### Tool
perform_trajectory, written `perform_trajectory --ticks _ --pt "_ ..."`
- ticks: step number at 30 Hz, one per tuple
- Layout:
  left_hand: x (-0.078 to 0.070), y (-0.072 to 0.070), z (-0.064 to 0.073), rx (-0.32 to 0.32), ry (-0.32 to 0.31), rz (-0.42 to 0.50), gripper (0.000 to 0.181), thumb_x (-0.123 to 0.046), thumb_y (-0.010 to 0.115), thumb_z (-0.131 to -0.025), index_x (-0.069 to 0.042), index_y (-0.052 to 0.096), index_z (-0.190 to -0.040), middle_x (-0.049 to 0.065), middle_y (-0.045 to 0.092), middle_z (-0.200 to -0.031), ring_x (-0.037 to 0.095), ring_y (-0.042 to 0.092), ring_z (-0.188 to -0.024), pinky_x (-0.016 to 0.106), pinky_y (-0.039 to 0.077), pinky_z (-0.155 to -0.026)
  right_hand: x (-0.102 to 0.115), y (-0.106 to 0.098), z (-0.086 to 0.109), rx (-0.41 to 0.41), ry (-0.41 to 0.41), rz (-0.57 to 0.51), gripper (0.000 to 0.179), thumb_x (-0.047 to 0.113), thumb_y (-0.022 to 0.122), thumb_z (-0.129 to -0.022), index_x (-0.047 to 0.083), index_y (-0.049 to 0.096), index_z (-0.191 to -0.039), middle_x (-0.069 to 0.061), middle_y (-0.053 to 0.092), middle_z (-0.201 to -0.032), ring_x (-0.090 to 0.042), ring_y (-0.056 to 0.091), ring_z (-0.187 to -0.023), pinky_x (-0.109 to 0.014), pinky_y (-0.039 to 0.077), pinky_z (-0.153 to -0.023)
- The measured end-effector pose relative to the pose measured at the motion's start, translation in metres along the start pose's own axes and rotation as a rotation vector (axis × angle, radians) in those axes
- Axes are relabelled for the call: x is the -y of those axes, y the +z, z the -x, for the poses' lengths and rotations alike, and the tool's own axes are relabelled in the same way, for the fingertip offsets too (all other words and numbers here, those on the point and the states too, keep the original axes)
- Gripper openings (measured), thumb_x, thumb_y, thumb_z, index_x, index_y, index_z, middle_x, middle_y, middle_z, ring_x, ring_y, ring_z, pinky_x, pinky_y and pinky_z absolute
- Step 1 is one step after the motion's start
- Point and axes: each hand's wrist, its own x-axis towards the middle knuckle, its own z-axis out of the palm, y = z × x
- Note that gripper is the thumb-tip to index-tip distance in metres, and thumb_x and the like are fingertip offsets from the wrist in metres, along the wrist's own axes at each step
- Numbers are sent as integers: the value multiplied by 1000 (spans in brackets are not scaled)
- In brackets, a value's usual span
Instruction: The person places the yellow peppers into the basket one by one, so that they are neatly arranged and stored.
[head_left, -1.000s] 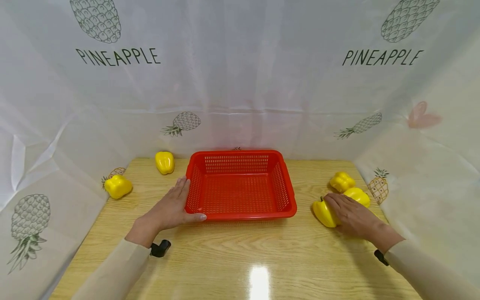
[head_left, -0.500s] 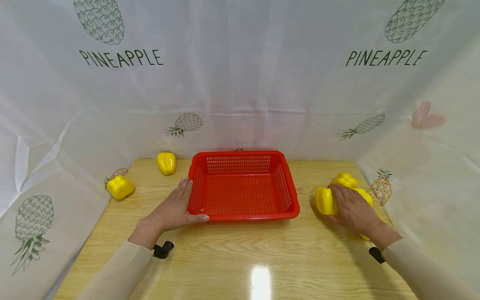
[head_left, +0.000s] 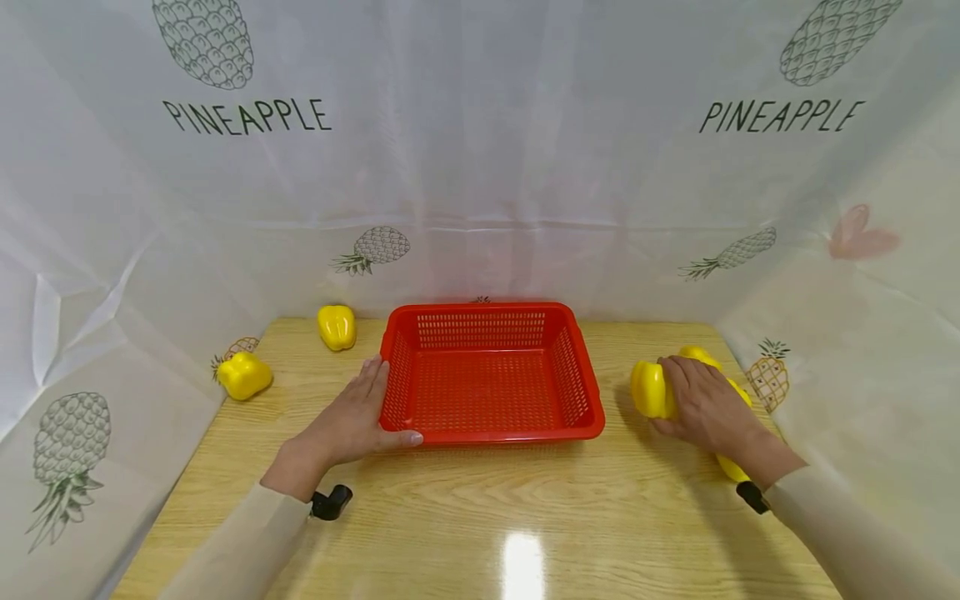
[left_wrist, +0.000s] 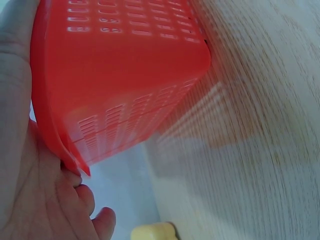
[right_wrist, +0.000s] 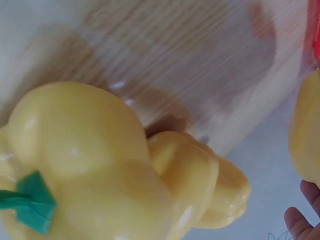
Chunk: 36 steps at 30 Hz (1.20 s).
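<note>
The person wears a long, plain beige cloth sleeve on the left arm point(head_left: 232, 542) and a matching beige cloth sleeve on the right point(head_left: 832, 521). Both are unpatterned and stop at the wrist in a neat edge. At the left wrist sits a small black camera with a rounded, knob-like end point(head_left: 332, 502); a second small black camera point(head_left: 752, 497) shows at the right wrist, its details too small to tell. The left grip point(head_left: 345, 422) and the right grip point(head_left: 707, 408) are bare hands, the left with a rounded thumbnail.

There are six yellow peppers point(head_left: 648, 389), one red basket point(head_left: 487, 435), one table point(head_left: 420, 525).
</note>
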Motion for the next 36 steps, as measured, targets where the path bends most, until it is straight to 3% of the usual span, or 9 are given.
perform_trajectory --ticks 4,6,10,15,19,26,36 --pt "0 0 0 -3 -1 -5 141 -90 63 -78 2 4 -168 21 -3 -177 42 3 -164 61 19 -130 -1 -2 -7 -20 -16 2 94 47 81 -73 -12 47 -137 -29 60 -121 -45 61 -111 -62 57 -93" --pt "0 0 1 -4 0 -6 141 -90 63 -79 2 4 -168 20 -3 -177 42 3 -164 61 18 -130 -1 -3 -10 -34 -25 3 90 57 69 -83 -12 47 -137 -29 60 -120 -46 61 -109 -62 57 -92" --pt "-1 0 1 -4 2 -7 140 -89 63 -79 2 4 -168 20 -3 -177 42 3 -164 61 18 -130 -2 -4 -16 -55 -38 8 90 65 50 -92 -13 48 -136 -30 60 -119 -46 62 -108 -62 56 -94" --pt "-1 -1 0 1 1 -11 140 -90 63 -79 2 4 -168 20 -3 -177 42 3 -164 61 19 -130 -2 -6 -25 -80 -52 24 89 67 39 -96 -13 49 -134 -30 61 -117 -46 63 -106 -61 57 -92" --pt "-1 -1 1 3 1 -22 140 -90 62 -79 2 4 -168 20 -3 -177 42 3 -164 60 19 -130 -2 -8 -32 -77 -59 23 86 63 49 -92 -12 49 -133 -29 61 -117 -45 63 -106 -61 57 -93" --pt "-2 -4 2 10 8 -38 139 -89 62 -80 3 5 -167 21 -2 -177 42 5 -164 59 16 -131 -1 -14 -43 -39 -60 44 88 49 78 -74 -11 50 -132 -28 61 -118 -45 63 -106 -59 57 -94" --pt "0 -3 0 10 18 -78 140 -91 60 -79 4 7 -167 23 2 -177 41 5 -164 56 13 -133 3 -22 -59 -20 -67 67 92 48 84 -72 -11 48 -133 -28 60 -118 -43 61 -106 -58 57 -94"
